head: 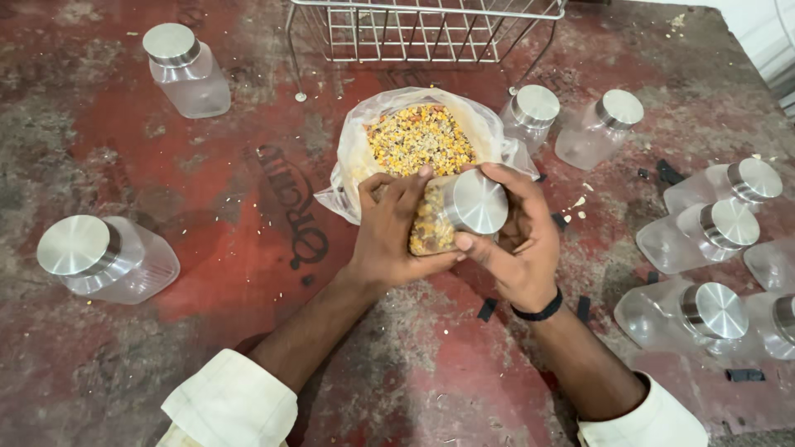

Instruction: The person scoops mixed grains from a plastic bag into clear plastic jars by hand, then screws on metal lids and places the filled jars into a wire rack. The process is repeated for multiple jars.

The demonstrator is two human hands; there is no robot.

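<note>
The person is putting the lid on a jar. The left hand (389,236) wraps around the filled jar (432,222) and holds it tight. The right hand (517,240) curls its fingers around the shiny round lid (476,201) on top of the jar. The jar is in the middle of the floor, tipped toward the camera, just on the near side of the plastic bag (356,157).

It looks like the step in hand is closing the jar. The next move seems to need a firm twist of the lid while the other hand keeps the jar from turning. I cannot tell if the lid is already tight.

The held jar is full of mixed grains, yellow, brown and pale. The open bag behind it holds a big heap of the same mix (420,136).

Other clear jars with silver lids look empty. One stands far left (186,70). One lies near left (108,258). Two lie just right of the bag (530,116) (598,126). More lie in a bunch on the right side (712,236).

A wire basket (422,33) stands at the far edge, and nothing shows in it. The red floor (207,165) has a few spilled grains and small black bits on it.
</note>
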